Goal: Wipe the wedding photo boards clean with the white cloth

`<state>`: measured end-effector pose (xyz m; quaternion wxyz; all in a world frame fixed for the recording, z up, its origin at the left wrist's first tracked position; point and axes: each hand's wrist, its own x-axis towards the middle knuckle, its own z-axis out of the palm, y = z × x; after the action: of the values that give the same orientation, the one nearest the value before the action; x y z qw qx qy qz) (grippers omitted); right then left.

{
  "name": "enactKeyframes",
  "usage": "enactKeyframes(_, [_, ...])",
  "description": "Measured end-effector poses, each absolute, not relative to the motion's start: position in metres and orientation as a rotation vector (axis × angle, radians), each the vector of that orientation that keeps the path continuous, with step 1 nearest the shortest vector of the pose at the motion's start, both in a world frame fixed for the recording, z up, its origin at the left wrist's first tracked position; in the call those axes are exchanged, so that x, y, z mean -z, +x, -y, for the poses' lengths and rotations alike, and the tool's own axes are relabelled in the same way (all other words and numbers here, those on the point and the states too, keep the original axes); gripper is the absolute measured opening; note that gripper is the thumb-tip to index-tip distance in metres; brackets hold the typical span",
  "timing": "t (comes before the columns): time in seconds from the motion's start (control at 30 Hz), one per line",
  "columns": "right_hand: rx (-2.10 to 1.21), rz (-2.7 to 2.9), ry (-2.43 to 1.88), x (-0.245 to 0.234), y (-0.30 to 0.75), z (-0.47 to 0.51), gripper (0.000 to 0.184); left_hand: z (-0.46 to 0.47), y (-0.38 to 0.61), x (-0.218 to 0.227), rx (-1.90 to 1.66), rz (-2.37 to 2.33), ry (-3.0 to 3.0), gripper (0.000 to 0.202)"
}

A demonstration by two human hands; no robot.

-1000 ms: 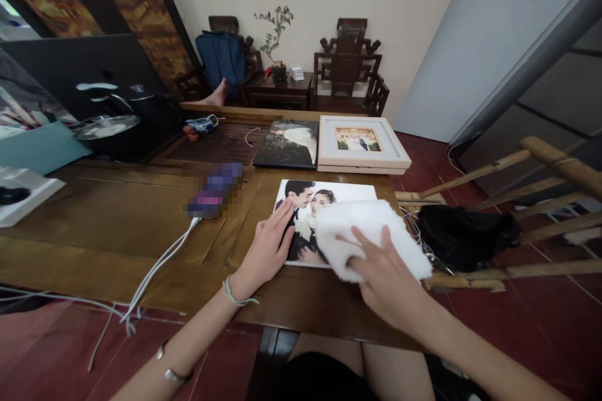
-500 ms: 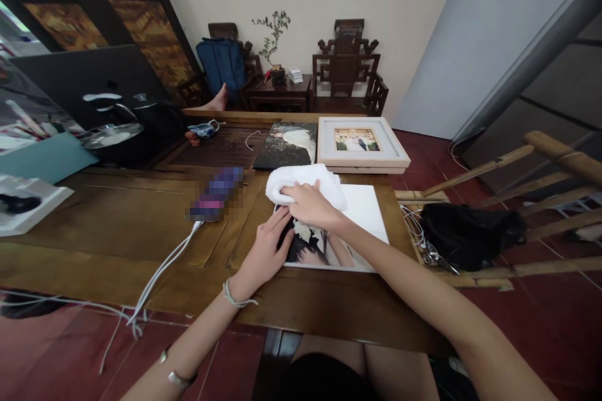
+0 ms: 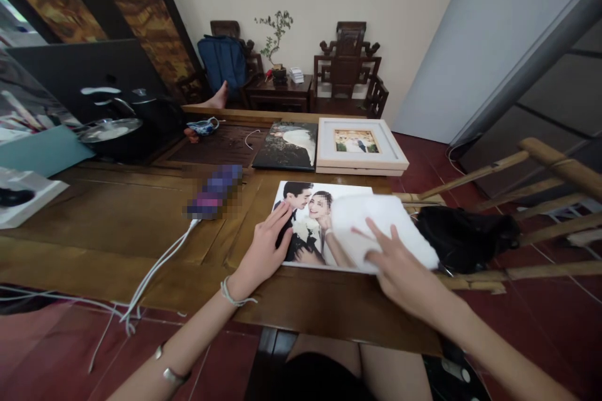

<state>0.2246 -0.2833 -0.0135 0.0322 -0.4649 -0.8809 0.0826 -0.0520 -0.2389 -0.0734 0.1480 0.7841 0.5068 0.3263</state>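
Observation:
A glossy photo panel (image 3: 305, 235) of a couple lies flat near the front edge of the wooden table. My left hand (image 3: 269, 243) rests flat on the panel's left edge, fingers stretched out. Over the panel's right part, and past its edge, spreads a white towel (image 3: 399, 219). My right hand (image 3: 399, 266) presses on this towel with its fingers partly spread, the thumb side towards the picture; motion blurs it slightly. The towel hides the right side of the panel.
Behind the panel lie a dark photo panel (image 3: 286, 145) and a pale framed picture (image 3: 362, 145). A pixelated phone-like device (image 3: 215, 191) with white cables (image 3: 162, 266) is at left. A black bag (image 3: 463, 238) sits on a bamboo chair (image 3: 531, 156) at right.
My right hand has swept the towel from the panel's upper left to its right side, uncovering the couple's faces. My left hand has stayed at the left edge.

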Motion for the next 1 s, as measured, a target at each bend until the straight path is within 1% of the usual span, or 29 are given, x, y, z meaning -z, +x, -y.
enactKeyframes(0.1, [-0.358, 2.792, -1.309, 0.015, 0.213, 0.337, 0.039, 0.239, -0.052, 0.073, -0.947, -1.461, 2.249, 0.047])
enactKeyframes(0.2, [-0.459, 2.83, -1.222, 0.011, 0.204, 0.344, 0.043, 0.239, -0.053, 0.072, -0.95, -1.452, 2.255, 0.046])
enactKeyframes(0.33, [-0.437, 2.734, -1.307, 0.004, 0.202, 0.28, 0.05, 0.239, -0.056, 0.072, -0.923, -1.435, 2.272, 0.047])
enactKeyframes(0.4, [-0.377, 2.683, -1.366, 0.001, 0.202, 0.237, 0.045, 0.238, -0.057, 0.072, -0.91, -1.423, 2.285, 0.046])
enactKeyframes(0.47, [-0.318, 2.604, -1.436, 0.0, 0.202, 0.2, 0.047, 0.237, -0.058, 0.072, -0.908, -1.414, 2.291, 0.045])
enactKeyframes(0.6, [-0.248, 2.526, -1.501, 0.003, 0.197, 0.176, 0.052, 0.237, -0.058, 0.072, -0.917, -1.425, 2.275, 0.046])
enactKeyframes(0.67, [-0.21, 2.54, -1.511, 0.007, 0.193, 0.193, 0.049, 0.237, -0.057, 0.072, -0.917, -1.427, 2.272, 0.046])
enactKeyframes(0.77, [-0.216, 2.638, -1.464, 0.015, 0.184, 0.244, 0.042, 0.237, -0.056, 0.073, -0.931, -1.427, 2.265, 0.045])
enactKeyframes(0.9, [-0.352, 2.727, -1.316, 0.023, 0.172, 0.314, 0.036, 0.238, -0.054, 0.073, -0.945, -1.436, 2.233, 0.046])
enactKeyframes(1.0, [-0.447, 2.776, -1.186, 0.022, 0.162, 0.331, 0.032, 0.239, -0.053, 0.071, -0.945, -1.426, 2.215, 0.046])
